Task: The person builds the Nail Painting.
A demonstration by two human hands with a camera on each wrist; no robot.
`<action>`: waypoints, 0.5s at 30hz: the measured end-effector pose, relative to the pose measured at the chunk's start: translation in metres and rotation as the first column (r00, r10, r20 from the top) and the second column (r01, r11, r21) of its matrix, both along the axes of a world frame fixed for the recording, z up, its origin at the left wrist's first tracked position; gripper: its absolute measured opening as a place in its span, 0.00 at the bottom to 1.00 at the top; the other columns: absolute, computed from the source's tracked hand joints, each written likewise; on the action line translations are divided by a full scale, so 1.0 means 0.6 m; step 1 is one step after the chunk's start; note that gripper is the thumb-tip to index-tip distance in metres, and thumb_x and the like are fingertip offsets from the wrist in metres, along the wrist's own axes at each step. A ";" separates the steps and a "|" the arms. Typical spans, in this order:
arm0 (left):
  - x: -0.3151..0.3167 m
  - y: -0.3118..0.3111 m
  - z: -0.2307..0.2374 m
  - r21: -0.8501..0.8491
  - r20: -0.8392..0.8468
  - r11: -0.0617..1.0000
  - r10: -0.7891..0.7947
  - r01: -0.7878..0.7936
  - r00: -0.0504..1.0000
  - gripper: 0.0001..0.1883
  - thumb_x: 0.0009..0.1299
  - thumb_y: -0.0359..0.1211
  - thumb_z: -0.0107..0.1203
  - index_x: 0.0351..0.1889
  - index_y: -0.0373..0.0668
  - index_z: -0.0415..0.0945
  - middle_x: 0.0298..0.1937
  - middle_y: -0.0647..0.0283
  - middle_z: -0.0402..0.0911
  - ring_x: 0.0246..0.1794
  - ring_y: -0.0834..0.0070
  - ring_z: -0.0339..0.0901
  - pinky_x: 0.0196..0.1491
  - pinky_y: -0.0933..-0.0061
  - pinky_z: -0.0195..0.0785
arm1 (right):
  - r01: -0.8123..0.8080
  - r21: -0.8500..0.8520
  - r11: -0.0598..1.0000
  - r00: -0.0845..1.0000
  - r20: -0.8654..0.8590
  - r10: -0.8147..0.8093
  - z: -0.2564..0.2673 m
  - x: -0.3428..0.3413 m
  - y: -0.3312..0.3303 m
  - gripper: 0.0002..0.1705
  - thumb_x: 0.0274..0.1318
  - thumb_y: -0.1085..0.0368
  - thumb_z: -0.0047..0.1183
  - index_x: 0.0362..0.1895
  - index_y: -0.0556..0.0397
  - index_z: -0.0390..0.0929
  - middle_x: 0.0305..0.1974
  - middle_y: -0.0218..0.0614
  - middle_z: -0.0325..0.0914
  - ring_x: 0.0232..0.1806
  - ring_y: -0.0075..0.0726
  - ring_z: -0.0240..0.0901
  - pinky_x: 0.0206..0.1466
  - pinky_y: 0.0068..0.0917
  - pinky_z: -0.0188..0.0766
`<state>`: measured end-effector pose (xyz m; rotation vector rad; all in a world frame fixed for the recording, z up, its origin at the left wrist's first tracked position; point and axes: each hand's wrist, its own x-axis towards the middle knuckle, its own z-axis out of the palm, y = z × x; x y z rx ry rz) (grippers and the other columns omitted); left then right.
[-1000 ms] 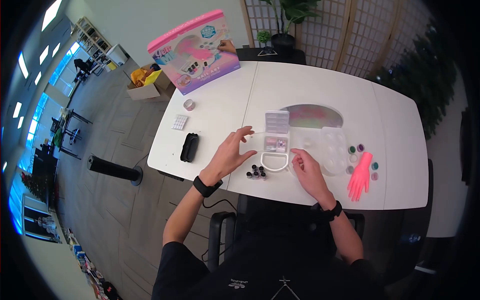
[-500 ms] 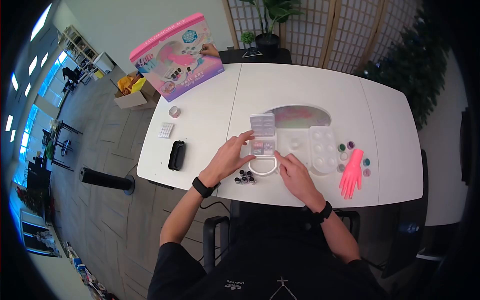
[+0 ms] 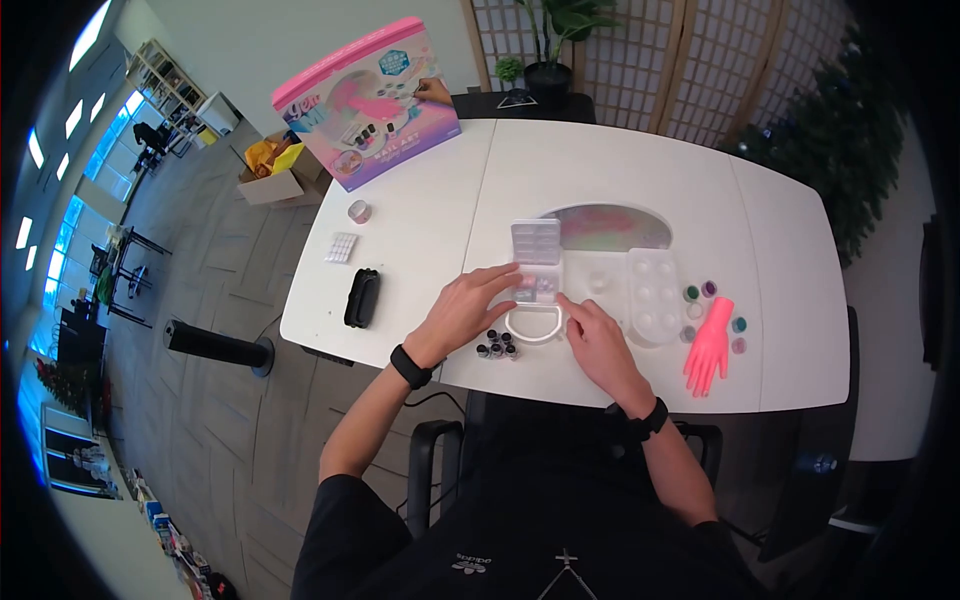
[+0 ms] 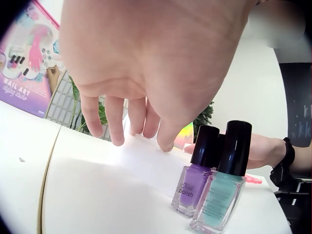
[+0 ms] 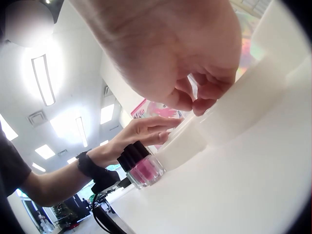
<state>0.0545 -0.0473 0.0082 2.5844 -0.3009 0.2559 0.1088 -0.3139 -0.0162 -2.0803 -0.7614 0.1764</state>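
Observation:
A white nail-art tray (image 3: 597, 262) lies before me, its clear lid (image 3: 537, 240) raised behind a small compartment box (image 3: 545, 292) of pinkish pieces. My left hand (image 3: 462, 312) lies along the box's left side, fingers extended and thumb lower down; the left wrist view has its fingertips at the white edge. At the box's lower right corner, my right hand (image 3: 602, 350) pinches the tray's edge between thumb and curled fingers. Several nail polish bottles (image 3: 497, 346) stand beside the left thumb, among them a purple bottle (image 4: 190, 190) and a teal bottle (image 4: 219, 200).
A mirror (image 3: 612, 228) backs the tray, with a white palette (image 3: 655, 295) on the right. Beyond lie a pink model hand (image 3: 708, 350) and several little pots (image 3: 739, 325). At left are a black case (image 3: 362, 298), a white pad (image 3: 341, 247), a jar (image 3: 360, 211) and the upright kit box (image 3: 370, 105).
My left hand has moved right, from beside the tray to the compartment box. The right hand's fingers have closed in on the box's lower corner. The head view has shifted slightly.

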 end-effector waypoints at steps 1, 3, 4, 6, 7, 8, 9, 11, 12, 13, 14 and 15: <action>-0.002 -0.002 -0.001 0.031 0.055 1.000 -0.005 0.003 0.998 0.22 0.77 0.35 0.69 0.68 0.45 0.82 0.71 0.54 0.83 0.66 0.49 0.83 0.65 0.53 0.81 | 0.001 -0.001 1.000 1.000 -0.010 -0.001 0.000 0.001 0.000 0.25 0.75 0.73 0.53 0.72 0.55 0.81 0.42 0.48 0.78 0.40 0.53 0.80 0.49 0.44 0.77; -0.008 -0.002 0.008 -0.064 -0.009 0.997 0.034 -0.034 0.999 0.21 0.78 0.34 0.68 0.67 0.44 0.82 0.69 0.55 0.83 0.65 0.51 0.84 0.65 0.54 0.81 | -0.010 -0.006 1.000 0.999 -0.033 0.010 0.002 0.002 -0.002 0.25 0.75 0.73 0.53 0.73 0.55 0.79 0.42 0.47 0.79 0.41 0.52 0.80 0.50 0.45 0.77; -0.011 -0.002 0.015 -0.110 -0.041 0.992 0.049 -0.054 0.998 0.21 0.78 0.34 0.68 0.67 0.44 0.82 0.68 0.56 0.83 0.64 0.53 0.85 0.64 0.55 0.80 | -0.020 -0.010 1.000 0.999 -0.048 0.020 0.004 0.002 -0.003 0.26 0.75 0.72 0.53 0.74 0.55 0.78 0.43 0.47 0.79 0.43 0.53 0.81 0.52 0.46 0.78; -0.026 0.004 0.031 -0.230 -0.142 0.970 0.043 -0.075 0.989 0.18 0.78 0.33 0.68 0.64 0.44 0.84 0.64 0.58 0.85 0.62 0.54 0.85 0.63 0.57 0.80 | -0.029 -0.010 1.000 0.998 -0.055 0.028 0.004 0.002 -0.004 0.26 0.75 0.72 0.54 0.74 0.55 0.76 0.44 0.46 0.79 0.45 0.53 0.81 0.53 0.47 0.79; -0.035 0.009 0.037 -0.287 -0.192 0.954 0.036 -0.091 0.981 0.17 0.78 0.33 0.68 0.63 0.44 0.85 0.62 0.59 0.86 0.61 0.54 0.85 0.63 0.58 0.79 | -0.028 -0.006 1.000 0.998 -0.050 0.028 0.002 0.000 -0.005 0.27 0.74 0.72 0.54 0.75 0.55 0.76 0.44 0.46 0.79 0.45 0.52 0.81 0.53 0.47 0.79; -0.045 0.012 0.039 -0.293 -0.233 0.953 0.007 -0.076 0.973 0.16 0.78 0.33 0.69 0.61 0.44 0.86 0.61 0.58 0.86 0.60 0.55 0.85 0.62 0.59 0.79 | -0.031 -0.002 1.000 0.998 -0.047 0.031 0.000 -0.002 -0.005 0.27 0.74 0.72 0.55 0.75 0.55 0.75 0.44 0.45 0.79 0.45 0.51 0.81 0.53 0.46 0.79; -0.055 0.014 0.040 -0.300 -0.271 0.952 -0.020 -0.064 0.963 0.15 0.78 0.33 0.69 0.60 0.43 0.87 0.60 0.58 0.87 0.60 0.57 0.85 0.61 0.59 0.79 | -0.026 0.007 1.000 0.998 -0.049 0.027 -0.002 -0.002 -0.004 0.27 0.74 0.73 0.55 0.75 0.55 0.75 0.45 0.45 0.80 0.45 0.51 0.81 0.52 0.46 0.80; -0.073 0.017 0.040 -0.300 -0.314 0.953 -0.048 -0.051 0.948 0.13 0.78 0.33 0.69 0.57 0.41 0.88 0.58 0.58 0.87 0.59 0.58 0.85 0.61 0.60 0.79 | -0.019 0.024 1.000 0.998 -0.054 0.021 -0.006 -0.003 -0.004 0.27 0.73 0.73 0.56 0.74 0.56 0.75 0.45 0.45 0.80 0.45 0.50 0.82 0.51 0.45 0.80; -0.079 0.018 0.039 -0.292 -0.321 0.955 -0.052 -0.046 0.946 0.12 0.78 0.33 0.70 0.56 0.41 0.88 0.57 0.58 0.88 0.59 0.59 0.86 0.61 0.61 0.78 | -0.025 0.017 1.000 0.998 -0.057 0.026 -0.008 -0.005 -0.005 0.27 0.74 0.73 0.56 0.74 0.56 0.75 0.45 0.45 0.81 0.44 0.50 0.82 0.51 0.44 0.81; -0.080 0.020 0.041 -0.281 -0.325 0.959 -0.059 -0.037 0.944 0.12 0.77 0.33 0.70 0.55 0.40 0.89 0.56 0.57 0.88 0.58 0.59 0.86 0.61 0.61 0.78 | -0.028 0.012 1.000 0.998 -0.057 0.028 -0.009 -0.004 -0.005 0.26 0.74 0.73 0.56 0.74 0.57 0.75 0.46 0.45 0.81 0.44 0.49 0.82 0.51 0.44 0.81; -0.079 0.025 0.039 -0.266 -0.319 0.963 -0.054 -0.035 0.946 0.12 0.78 0.33 0.69 0.55 0.40 0.89 0.55 0.57 0.89 0.58 0.59 0.87 0.60 0.61 0.79 | -0.027 0.007 1.000 0.998 -0.055 0.027 -0.009 -0.001 -0.005 0.26 0.74 0.72 0.57 0.74 0.57 0.75 0.46 0.45 0.81 0.44 0.49 0.82 0.51 0.44 0.81; -0.077 0.029 0.033 -0.252 -0.315 0.967 -0.053 -0.030 0.948 0.11 0.78 0.32 0.69 0.55 0.40 0.89 0.54 0.57 0.89 0.57 0.59 0.87 0.60 0.62 0.79 | -0.030 0.023 0.999 0.998 -0.046 0.031 -0.011 0.002 -0.004 0.26 0.74 0.72 0.56 0.74 0.57 0.75 0.46 0.45 0.81 0.44 0.49 0.82 0.51 0.44 0.81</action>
